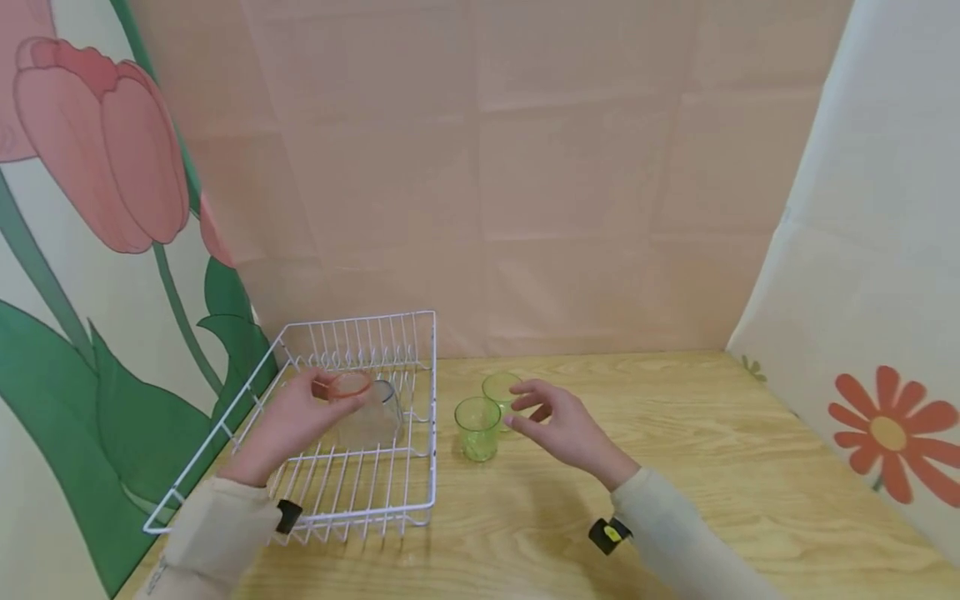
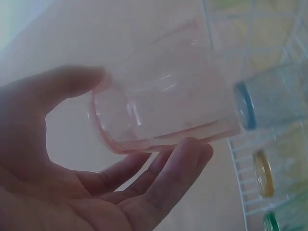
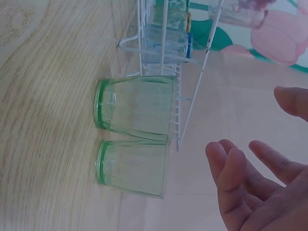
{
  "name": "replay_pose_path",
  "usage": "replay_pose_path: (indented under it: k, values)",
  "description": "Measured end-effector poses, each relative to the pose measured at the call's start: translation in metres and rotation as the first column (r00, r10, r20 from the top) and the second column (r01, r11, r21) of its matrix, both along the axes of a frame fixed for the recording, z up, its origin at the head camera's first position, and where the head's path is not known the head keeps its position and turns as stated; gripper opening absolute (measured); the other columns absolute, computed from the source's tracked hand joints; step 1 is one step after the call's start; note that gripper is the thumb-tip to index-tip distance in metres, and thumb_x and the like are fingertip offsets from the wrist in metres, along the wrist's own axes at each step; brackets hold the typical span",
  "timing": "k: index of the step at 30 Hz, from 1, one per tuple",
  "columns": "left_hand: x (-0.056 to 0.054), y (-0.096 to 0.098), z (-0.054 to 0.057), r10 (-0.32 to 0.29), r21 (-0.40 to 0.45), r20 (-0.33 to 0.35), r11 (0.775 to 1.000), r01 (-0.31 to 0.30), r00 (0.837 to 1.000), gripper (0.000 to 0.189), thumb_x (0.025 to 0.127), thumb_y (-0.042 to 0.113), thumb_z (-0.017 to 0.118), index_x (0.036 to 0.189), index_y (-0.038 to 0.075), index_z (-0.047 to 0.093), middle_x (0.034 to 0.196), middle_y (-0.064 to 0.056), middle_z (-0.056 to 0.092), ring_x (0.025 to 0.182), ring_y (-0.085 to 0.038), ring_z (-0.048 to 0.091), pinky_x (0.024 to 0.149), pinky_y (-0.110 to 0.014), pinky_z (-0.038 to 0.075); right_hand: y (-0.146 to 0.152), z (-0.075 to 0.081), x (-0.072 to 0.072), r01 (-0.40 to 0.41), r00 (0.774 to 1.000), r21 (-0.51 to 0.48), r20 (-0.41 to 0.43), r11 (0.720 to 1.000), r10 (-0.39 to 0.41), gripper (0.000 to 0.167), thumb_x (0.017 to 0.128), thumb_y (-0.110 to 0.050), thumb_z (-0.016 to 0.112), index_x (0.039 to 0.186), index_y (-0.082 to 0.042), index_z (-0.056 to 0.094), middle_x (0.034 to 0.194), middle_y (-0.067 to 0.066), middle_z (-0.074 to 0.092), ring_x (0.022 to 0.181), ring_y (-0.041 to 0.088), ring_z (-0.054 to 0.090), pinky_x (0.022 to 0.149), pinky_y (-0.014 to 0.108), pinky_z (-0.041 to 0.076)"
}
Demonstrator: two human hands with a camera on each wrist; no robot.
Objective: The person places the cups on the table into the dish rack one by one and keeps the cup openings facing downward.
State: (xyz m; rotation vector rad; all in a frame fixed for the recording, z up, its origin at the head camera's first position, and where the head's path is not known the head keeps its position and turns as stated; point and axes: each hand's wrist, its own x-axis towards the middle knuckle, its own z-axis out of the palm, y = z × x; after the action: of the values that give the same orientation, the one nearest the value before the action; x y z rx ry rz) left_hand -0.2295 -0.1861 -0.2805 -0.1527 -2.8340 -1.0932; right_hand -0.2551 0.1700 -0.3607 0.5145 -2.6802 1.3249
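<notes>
My left hand (image 1: 296, 421) holds a clear pink drinking glass (image 2: 163, 96) over the dish rack, thumb on one side near its thick base and fingers on the other. The glass is upside down, base upward. Under and beside it, a blue-tinted glass (image 2: 276, 98) stands inverted in the rack. Two green glasses stand upright on the table, a front one (image 1: 478, 435) and a back one (image 1: 495, 387), close together. My right hand (image 1: 566, 425) hovers just right of them, fingers loosely bent and nothing between them; the right wrist view shows a gap to the rims.
A white wire dish rack (image 1: 433, 433) stands at the left of the wooden table (image 1: 675, 467). Inside it are also an amber-based glass (image 2: 263, 173) and a green-based glass (image 2: 272, 222). A pink cloth wall (image 1: 570, 167) closes off the back.
</notes>
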Motion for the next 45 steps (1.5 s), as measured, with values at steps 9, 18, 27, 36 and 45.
replay_pose_path:
  k: [9, 18, 27, 36, 45]
  values:
    - [-0.014, -0.046, -0.006, 0.042, -0.161, 0.128, 0.987, -0.021, 0.991, 0.055, 0.087, 0.055, 0.070, 0.090, 0.003, 0.054, 0.084, -0.009, 0.062, 0.071, -0.019, 0.058, 0.059, -0.032, 0.045, 0.007, -0.002, -0.005, 0.046, 0.999, 0.012, -0.006, 0.999, -0.046, 0.042, 0.094, -0.035, 0.070, 0.131, -0.017, 0.061, 0.114, 0.007, 0.070, 0.089, 0.022, 0.063, 0.068, 0.034, 0.053]
    - [-0.022, -0.078, -0.012, 0.025, -0.236, 0.229, 0.971, 0.031, 0.973, 0.056, 0.088, 0.050, 0.069, 0.054, 0.020, 0.036, 0.054, 0.005, 0.047, 0.052, -0.014, 0.047, 0.054, -0.031, 0.041, 0.013, -0.003, -0.010, 0.091, 0.996, 0.023, 0.012, 0.996, -0.092, 0.041, 0.094, -0.035, 0.069, 0.130, -0.017, 0.062, 0.112, 0.007, 0.071, 0.084, 0.018, 0.064, 0.068, 0.033, 0.053]
    - [-0.024, -0.090, -0.015, 0.021, -0.318, 0.261, 0.946, 0.065, 0.965, 0.055, 0.089, 0.046, 0.065, 0.049, 0.020, 0.038, 0.059, -0.002, 0.058, 0.059, -0.017, 0.053, 0.060, -0.032, 0.044, 0.021, -0.014, -0.018, 0.129, 0.990, 0.038, 0.044, 0.991, -0.131, 0.042, 0.096, -0.037, 0.066, 0.130, -0.012, 0.060, 0.116, 0.010, 0.069, 0.089, 0.021, 0.064, 0.072, 0.037, 0.055]
    - [-0.031, -0.103, -0.023, 0.033, -0.340, 0.267, 0.938, 0.062, 0.963, 0.046, 0.086, 0.046, 0.069, 0.069, 0.005, 0.060, 0.067, -0.007, 0.061, 0.064, -0.020, 0.058, 0.062, -0.033, 0.046, 0.028, -0.023, -0.023, 0.150, 0.987, 0.059, 0.053, 0.987, -0.153, 0.043, 0.097, -0.038, 0.065, 0.129, -0.010, 0.061, 0.116, 0.012, 0.069, 0.095, 0.026, 0.066, 0.077, 0.042, 0.056]
    - [-0.037, -0.109, -0.030, 0.054, -0.345, 0.287, 0.937, 0.051, 0.956, 0.040, 0.078, 0.037, 0.078, 0.063, 0.011, 0.052, 0.065, -0.006, 0.059, 0.061, -0.019, 0.057, 0.059, -0.031, 0.044, 0.029, -0.027, -0.026, 0.150, 0.987, 0.060, 0.057, 0.987, -0.153, 0.040, 0.098, -0.036, 0.064, 0.128, -0.010, 0.061, 0.117, 0.013, 0.069, 0.099, 0.031, 0.066, 0.078, 0.043, 0.056]
